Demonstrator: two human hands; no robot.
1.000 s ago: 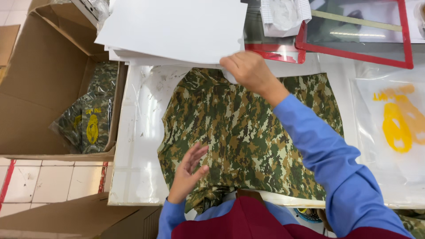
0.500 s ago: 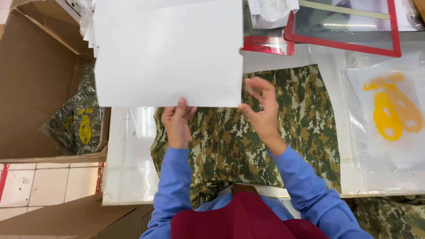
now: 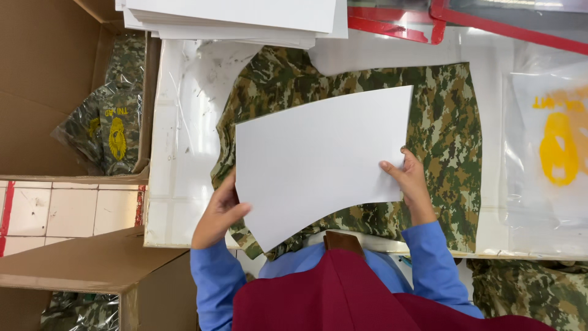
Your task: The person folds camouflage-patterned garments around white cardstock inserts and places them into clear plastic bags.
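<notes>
Two hands hold one white card sheet (image 3: 321, 162) over the camouflage garment (image 3: 450, 132) that lies spread on the white table (image 3: 184, 141). We see our left hand (image 3: 217, 214) gripping the sheet's near left edge, thumb on top and the other fingers hidden beneath it. Our right hand (image 3: 411, 184) pinches the right edge, thumb on the upper face, fingers curled behind. The sheet sits tilted, its far right corner highest, and covers the garment's middle.

At the table's far edge rests a stack of white sheets (image 3: 233, 18). To the left stands an open cardboard box (image 3: 49, 92) containing a bagged camouflage garment (image 3: 107, 125) with a yellow print on its clear wrap. On the right lies a clear plastic bag (image 3: 551, 147) bearing a yellow print; whether anything is inside we cannot tell. A red-framed panel (image 3: 392, 27) lies beyond the garment.
</notes>
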